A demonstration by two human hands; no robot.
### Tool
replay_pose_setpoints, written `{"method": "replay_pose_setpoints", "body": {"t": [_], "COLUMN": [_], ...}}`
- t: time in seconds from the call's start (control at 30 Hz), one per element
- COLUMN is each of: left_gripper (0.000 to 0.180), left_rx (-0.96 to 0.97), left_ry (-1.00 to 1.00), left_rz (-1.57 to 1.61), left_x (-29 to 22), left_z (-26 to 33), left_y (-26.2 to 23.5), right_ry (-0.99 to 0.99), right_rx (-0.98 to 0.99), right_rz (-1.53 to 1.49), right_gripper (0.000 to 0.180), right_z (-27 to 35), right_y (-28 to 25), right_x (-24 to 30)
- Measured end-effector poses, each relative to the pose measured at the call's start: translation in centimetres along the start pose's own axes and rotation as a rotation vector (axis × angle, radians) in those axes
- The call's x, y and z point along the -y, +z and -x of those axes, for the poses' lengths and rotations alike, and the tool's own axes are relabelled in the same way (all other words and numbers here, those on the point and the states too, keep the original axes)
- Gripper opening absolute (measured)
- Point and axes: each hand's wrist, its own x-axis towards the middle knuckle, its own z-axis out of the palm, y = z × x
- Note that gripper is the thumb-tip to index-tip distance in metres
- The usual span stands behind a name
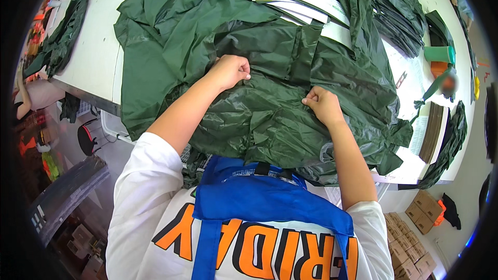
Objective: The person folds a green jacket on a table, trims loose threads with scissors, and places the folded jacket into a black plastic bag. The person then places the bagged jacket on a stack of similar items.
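Note:
A large dark green garment [259, 129] of thin, shiny, crinkled cloth lies spread over the table in front of me, its near part hanging over the edge. My left hand [231, 71] is closed in a pinch on the cloth near its middle. Lower and to the right, my right hand [324, 105] also pinches the cloth between thumb and fingers. Between the two hands the fabric lies in loose folds, with a vertical band [303, 52] of double cloth just beyond them.
Beyond the garment lies a stack of white printed cards [317, 1] among green cloth. Dark bundled pieces [397, 15] and a green cylindrical object [440, 54] lie to the right on the white table [93, 36]. A person's arm [23, 93] shows at far left. Cardboard boxes [407, 246] stand at lower right.

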Motion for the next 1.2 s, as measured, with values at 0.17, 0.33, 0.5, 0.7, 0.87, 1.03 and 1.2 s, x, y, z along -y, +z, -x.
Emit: {"method": "replay_pose_setpoints", "body": {"t": [0.17, 0.33, 0.5, 0.7, 0.87, 1.03, 1.2], "left_gripper": [0.020, 0.011, 0.023, 0.016, 0.013, 0.011, 0.025], "left_rx": [-0.011, -0.177, -0.564, -0.589, -0.316, 0.071, -0.434], "left_ry": [0.044, -0.039, -0.067, -0.141, 0.217, 0.233, 0.036], "left_rz": [-0.151, -0.565, -0.752, -0.146, 0.173, 0.184, 0.352], "left_x": [-0.3, 0.7, 2.5, 9.6, 5.8, 3.6, 1.5], "left_z": [0.4, 8.5, 14.9, 15.3, 18.5, 22.2, 19.9], "left_y": [-0.8, -2.0, -4.4, -4.2, -6.3, -9.6, -9.5], "right_ry": [-0.021, -0.075, -0.026, -0.384, -0.800, -1.153, -1.274], "right_rx": [-0.032, -0.165, -0.247, -0.511, 0.087, -0.031, -0.204], "right_rz": [0.030, 0.055, 0.176, 0.460, -0.186, 0.069, 0.197], "right_gripper": [0.020, 0.019, 0.020, 0.014, 0.029, 0.027, 0.008], "right_z": [0.0, 0.8, 1.2, 3.2, 5.8, 4.8, 6.7], "right_y": [0.2, -1.2, -3.4, -2.1, 5.3, 9.6, 11.1], "right_x": [-0.6, -2.2, -3.5, 5.3, 17.2, 21.6, 20.4]}}
